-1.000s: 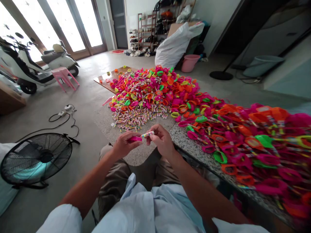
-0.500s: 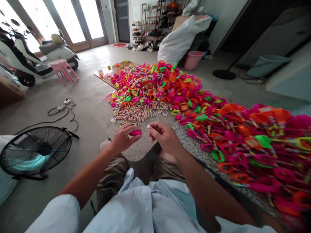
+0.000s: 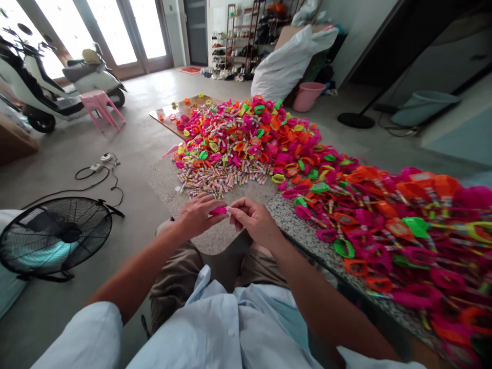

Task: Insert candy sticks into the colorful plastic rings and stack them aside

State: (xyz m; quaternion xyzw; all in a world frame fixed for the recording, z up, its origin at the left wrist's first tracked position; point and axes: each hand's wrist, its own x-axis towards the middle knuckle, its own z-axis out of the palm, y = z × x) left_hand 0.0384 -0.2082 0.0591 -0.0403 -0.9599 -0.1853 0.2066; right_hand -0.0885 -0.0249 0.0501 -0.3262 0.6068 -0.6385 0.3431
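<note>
My left hand (image 3: pixel 195 214) is closed on a small bright pink plastic piece (image 3: pixel 218 210), which sticks out between thumb and fingers. The fingers cover most of it. My right hand (image 3: pixel 251 218) pinches a tiny white piece (image 3: pixel 228 209) at its fingertips, right at the end of the pink one. Whether the two are joined I cannot tell. Just beyond my hands lie many small printed tubes (image 3: pixel 226 177) in a loose heap on the speckled stone top (image 3: pixel 219 238). Behind them rises a pile of pink, orange, green and yellow plastic loops (image 3: pixel 265 133).
More coloured loops with tubes (image 3: pixel 384 241) spread along the stone ledge at my right. A black floor fan (image 3: pixel 71 233) and a cable (image 3: pixel 92 179) are on the left. Farther back stand a pink stool (image 3: pixel 100 105), scooters, a white sack (image 3: pixel 282 64) and a pink bucket (image 3: pixel 308 96).
My right hand has moved left, bringing the tiny white piece up to the end of the pink piece. My left hand has stayed nearly in place. The view has shifted slightly.
</note>
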